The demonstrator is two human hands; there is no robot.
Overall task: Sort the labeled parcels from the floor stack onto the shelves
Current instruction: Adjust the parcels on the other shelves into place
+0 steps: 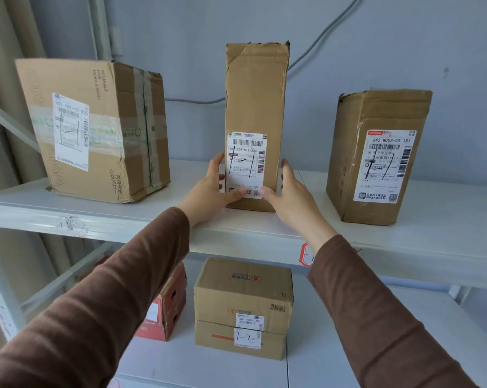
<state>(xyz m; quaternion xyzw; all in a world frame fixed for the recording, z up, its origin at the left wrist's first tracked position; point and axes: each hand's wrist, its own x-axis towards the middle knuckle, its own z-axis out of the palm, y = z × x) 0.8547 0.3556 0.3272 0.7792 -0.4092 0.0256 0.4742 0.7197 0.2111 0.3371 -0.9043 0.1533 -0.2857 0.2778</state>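
A tall narrow cardboard parcel [255, 107] with a white EMS label stands upright on the upper white shelf [404, 236]. My left hand [208, 189] holds its lower left side, thumb across the front of the label. My right hand [290, 191] holds its lower right side, thumb on the front near the label's corner. Both arms wear brown sleeves. A large taped parcel [96, 130] stands to the left on the same shelf, and a labeled parcel [376, 155] stands to the right.
On the lower shelf [348, 345] sit a brown box [242, 306] marked 1-2 and a red box [166, 309], partly hidden by my left arm. A grey wall with a cable runs behind. A red-edged tag [305, 254] is stuck on the upper shelf's front edge.
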